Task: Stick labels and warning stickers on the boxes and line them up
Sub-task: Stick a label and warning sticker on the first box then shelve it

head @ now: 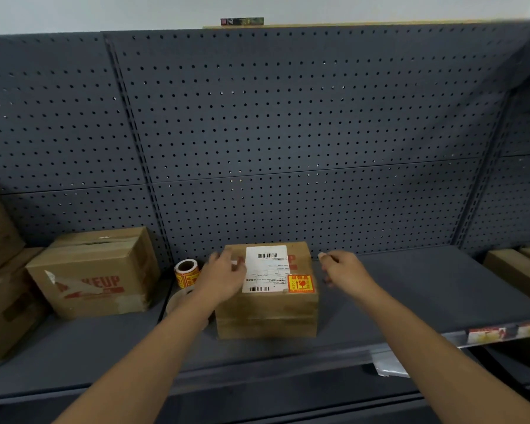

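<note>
A squat cardboard box [266, 301] with a glossy paper label [266, 267] sits between the flat left hand [224, 278], resting on its top, and the loosely curled, empty right hand [344, 270].

Back wall: a dark grey pegboard panel [288, 117] is standing behind the shelf, its rows of small holes running across
Shelf: a dark grey shelf board [410, 286] is lying flat below the pegboard
Shelf edge: price tags [487, 334] are sitting in the front rail at the right
Top: a small dark packet [242, 21] is lying on top of the pegboard
Below the shelf: a pale plastic sheet [389, 364] is poking out under the front edge
</note>
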Demonstrator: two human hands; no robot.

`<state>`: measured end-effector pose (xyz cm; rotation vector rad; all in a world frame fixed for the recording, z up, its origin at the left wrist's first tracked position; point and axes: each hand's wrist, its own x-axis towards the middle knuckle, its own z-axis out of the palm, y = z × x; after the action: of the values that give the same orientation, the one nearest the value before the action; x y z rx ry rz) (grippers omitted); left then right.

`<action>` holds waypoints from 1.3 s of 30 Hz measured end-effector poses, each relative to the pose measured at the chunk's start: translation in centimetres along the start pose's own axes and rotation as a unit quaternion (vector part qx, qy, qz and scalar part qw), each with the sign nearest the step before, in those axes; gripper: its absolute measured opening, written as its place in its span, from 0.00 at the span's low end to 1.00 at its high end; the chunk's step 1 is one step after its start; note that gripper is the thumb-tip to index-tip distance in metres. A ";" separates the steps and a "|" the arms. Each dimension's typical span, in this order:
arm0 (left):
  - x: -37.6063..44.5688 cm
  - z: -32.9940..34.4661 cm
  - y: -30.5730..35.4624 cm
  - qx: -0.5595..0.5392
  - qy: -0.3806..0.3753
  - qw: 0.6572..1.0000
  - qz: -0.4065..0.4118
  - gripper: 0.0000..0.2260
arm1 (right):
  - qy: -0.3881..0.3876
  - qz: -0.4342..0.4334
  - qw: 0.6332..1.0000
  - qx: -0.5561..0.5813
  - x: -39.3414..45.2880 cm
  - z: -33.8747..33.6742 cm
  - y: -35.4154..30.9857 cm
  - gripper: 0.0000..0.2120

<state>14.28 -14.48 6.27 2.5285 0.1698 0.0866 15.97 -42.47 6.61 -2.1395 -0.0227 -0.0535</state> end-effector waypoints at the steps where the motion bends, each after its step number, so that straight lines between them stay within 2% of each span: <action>1: -0.2 -0.1 -0.3 -0.011 -0.009 1.000 -0.001 0.26 | -0.009 0.006 1.000 0.016 0.0 0.2 0.0 0.19; 4: -0.5 0.1 -0.8 -0.092 -0.032 0.995 -0.002 0.27 | -0.051 0.052 0.994 0.080 0.0 1.0 -0.3 0.18; 8: -0.5 0.1 -0.5 -0.194 -0.036 0.977 -0.087 0.27 | -0.099 0.096 0.983 0.121 -0.6 2.0 -0.7 0.18; 13: -0.3 0.2 -0.9 -0.292 -0.044 0.937 -0.186 0.33 | -0.097 0.074 0.985 0.124 -0.8 2.9 -0.4 0.19; 16: -0.6 0.2 -0.8 -0.310 -0.045 0.930 -0.192 0.34 | -0.089 0.065 0.986 0.124 -0.9 3.1 -0.2 0.18; 20: -1.0 0.2 -0.8 -0.345 -0.046 0.922 -0.167 0.31 | -0.079 0.056 0.987 0.131 -1.2 2.6 -0.5 0.15; 23: -1.4 0.2 -0.9 -0.379 -0.041 0.918 -0.109 0.24 | -0.055 0.011 0.985 0.162 -1.3 2.0 -0.7 0.11; 25: -1.6 0.1 -1.2 -0.378 -0.040 0.923 -0.067 0.25 | -0.059 -0.018 0.977 0.202 -1.3 1.6 -0.5 0.08; 31: -2.9 -0.1 -2.4 -0.319 -0.061 0.945 0.050 0.31 | -0.042 -0.057 0.980 0.187 -1.2 0.9 0.9 0.21; 39: -4.8 1.6 -3.5 -0.265 -0.032 0.961 0.074 0.37 | -0.030 -0.047 0.987 0.152 -2.4 2.4 3.5 0.23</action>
<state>9.38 -13.18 2.83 2.0008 -0.0659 0.0946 13.82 -42.34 2.25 -1.8340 -0.1576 -0.0390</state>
